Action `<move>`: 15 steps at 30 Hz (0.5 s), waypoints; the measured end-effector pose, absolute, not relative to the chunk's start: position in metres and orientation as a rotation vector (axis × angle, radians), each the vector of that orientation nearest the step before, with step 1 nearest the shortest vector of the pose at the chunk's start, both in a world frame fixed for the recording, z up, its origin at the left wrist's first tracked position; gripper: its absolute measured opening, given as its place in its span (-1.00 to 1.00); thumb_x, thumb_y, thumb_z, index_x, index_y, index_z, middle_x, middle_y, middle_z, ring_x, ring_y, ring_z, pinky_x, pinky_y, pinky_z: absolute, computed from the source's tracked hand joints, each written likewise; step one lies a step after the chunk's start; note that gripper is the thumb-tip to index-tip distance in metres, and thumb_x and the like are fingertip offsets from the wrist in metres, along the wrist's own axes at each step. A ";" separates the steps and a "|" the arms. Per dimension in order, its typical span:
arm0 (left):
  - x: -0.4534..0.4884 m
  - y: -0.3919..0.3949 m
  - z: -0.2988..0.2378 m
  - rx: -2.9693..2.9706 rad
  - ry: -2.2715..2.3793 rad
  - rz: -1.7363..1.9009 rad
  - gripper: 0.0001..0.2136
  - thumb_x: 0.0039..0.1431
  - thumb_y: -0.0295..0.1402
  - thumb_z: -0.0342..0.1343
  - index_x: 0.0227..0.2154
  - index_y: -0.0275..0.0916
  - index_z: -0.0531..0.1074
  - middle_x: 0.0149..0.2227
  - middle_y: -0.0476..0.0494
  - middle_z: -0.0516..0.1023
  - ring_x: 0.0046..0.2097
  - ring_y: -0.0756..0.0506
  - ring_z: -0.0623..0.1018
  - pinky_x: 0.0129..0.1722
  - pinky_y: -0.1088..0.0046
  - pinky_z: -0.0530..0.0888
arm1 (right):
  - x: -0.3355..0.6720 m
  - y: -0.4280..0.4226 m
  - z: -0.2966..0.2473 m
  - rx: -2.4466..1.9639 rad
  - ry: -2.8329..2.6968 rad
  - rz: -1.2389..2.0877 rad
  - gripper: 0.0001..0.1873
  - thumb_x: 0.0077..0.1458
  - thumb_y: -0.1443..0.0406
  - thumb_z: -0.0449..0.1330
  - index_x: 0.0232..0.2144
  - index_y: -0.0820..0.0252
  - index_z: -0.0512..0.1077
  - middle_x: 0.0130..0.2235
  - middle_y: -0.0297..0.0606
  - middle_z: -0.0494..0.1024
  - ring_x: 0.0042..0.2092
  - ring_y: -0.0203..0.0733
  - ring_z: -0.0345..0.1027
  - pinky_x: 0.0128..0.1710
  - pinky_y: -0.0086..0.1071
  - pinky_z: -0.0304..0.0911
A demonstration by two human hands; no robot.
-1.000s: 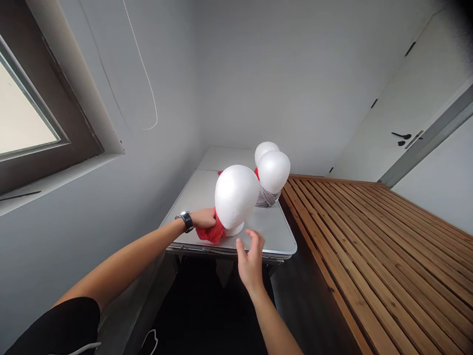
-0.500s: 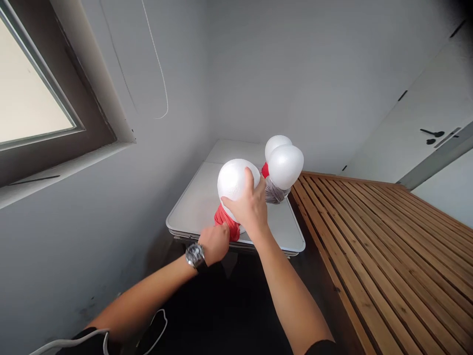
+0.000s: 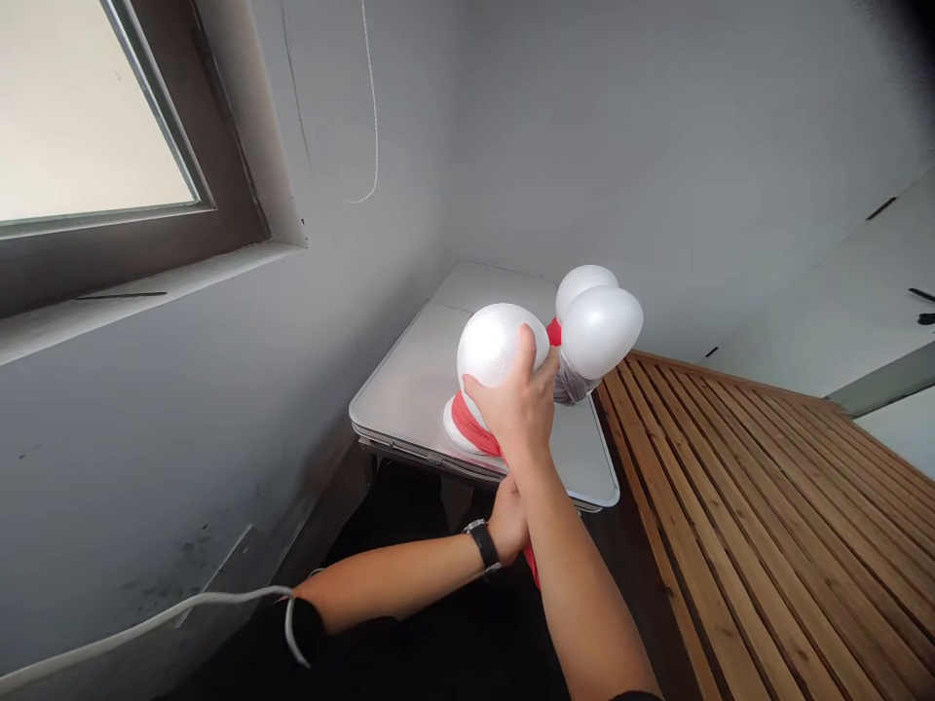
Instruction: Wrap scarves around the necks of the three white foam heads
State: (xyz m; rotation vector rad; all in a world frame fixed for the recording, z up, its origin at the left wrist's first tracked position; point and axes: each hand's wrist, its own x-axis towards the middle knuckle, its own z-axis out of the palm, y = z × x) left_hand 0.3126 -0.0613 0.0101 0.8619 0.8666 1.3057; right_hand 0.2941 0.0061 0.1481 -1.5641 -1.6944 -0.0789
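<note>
A white foam mannequin head (image 3: 491, 343) stands near the table's front edge, leaning slightly. My right hand (image 3: 524, 404) grips it from the right side, thumb and fingers pressed round it. Red cloth (image 3: 473, 426) wraps the neck above the white base (image 3: 454, 428). Crossed beneath my right forearm, my left hand (image 3: 507, 518) is closed on the red cloth, which stretches from the neck past the table edge; a loose red end hangs below. My left fingers are partly hidden by the right arm.
Two more white foam heads (image 3: 603, 331) stand behind to the right, one with grey cloth (image 3: 574, 383) at its neck, the other with red. A slatted wooden bench (image 3: 760, 467) borders the light folding table (image 3: 409, 389) on the right. Left are a wall and window (image 3: 94, 117).
My left hand has moved right and down, drawing the red cloth across the neck and under my right forearm. My right hand stays on the head. The view has shifted slightly.
</note>
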 end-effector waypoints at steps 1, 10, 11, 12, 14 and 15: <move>0.318 -0.058 0.010 0.897 0.850 1.290 -0.61 0.18 -0.03 0.30 -0.44 -0.19 0.29 -0.39 -0.11 0.46 -0.32 -0.06 0.39 -0.27 0.35 0.39 | 0.295 0.006 0.147 -1.550 -1.695 -0.088 0.10 0.06 0.07 0.38 0.50 0.02 -0.07 0.40 0.21 -0.01 0.30 0.48 0.19 0.02 0.28 0.47; 0.234 -0.109 0.011 1.601 1.293 0.771 -0.73 0.45 -0.25 -0.06 -0.35 -0.21 0.41 -0.42 -0.12 0.53 -0.37 -0.09 0.50 -0.25 0.37 0.39 | 0.306 0.007 0.145 -1.517 -1.741 -0.104 0.15 0.04 0.01 0.40 0.50 0.04 -0.10 0.38 0.21 0.01 0.29 0.47 0.20 0.04 0.31 0.46; 0.216 -0.118 0.014 1.745 1.400 0.734 -0.73 0.46 -0.27 -0.07 -0.34 -0.21 0.42 -0.38 -0.16 0.55 -0.33 -0.12 0.52 -0.21 0.34 0.40 | 0.305 0.006 0.145 -1.522 -1.742 -0.097 0.16 0.04 0.01 0.40 0.50 0.04 -0.11 0.39 0.21 0.00 0.30 0.48 0.19 0.03 0.32 0.46; 0.199 -0.125 0.018 1.874 1.500 0.693 -0.72 0.47 -0.29 -0.08 -0.34 -0.21 0.43 -0.34 -0.20 0.57 -0.28 -0.15 0.54 -0.15 0.31 0.41 | 0.305 0.005 0.145 -1.527 -1.741 -0.087 0.16 0.04 0.02 0.40 0.50 0.04 -0.11 0.39 0.21 -0.01 0.30 0.50 0.18 0.03 0.32 0.46; 0.169 -0.133 0.030 2.046 1.677 0.623 -0.70 0.48 -0.32 -0.10 -0.35 -0.21 0.45 -0.28 -0.28 0.60 -0.13 -0.22 0.58 -0.01 0.24 0.42 | 0.304 0.003 0.145 -1.541 -1.735 -0.064 0.16 0.03 0.03 0.41 0.50 0.03 -0.10 0.40 0.22 -0.03 0.32 0.53 0.17 0.04 0.34 0.45; 0.158 -0.134 0.036 2.077 1.750 0.618 -0.70 0.48 -0.32 -0.10 -0.35 -0.21 0.46 -0.25 -0.31 0.61 -0.05 -0.25 0.59 0.06 0.21 0.41 | 0.303 0.003 0.146 -1.548 -1.731 -0.057 0.16 0.03 0.03 0.41 0.50 0.03 -0.10 0.40 0.21 -0.04 0.32 0.53 0.17 0.04 0.34 0.45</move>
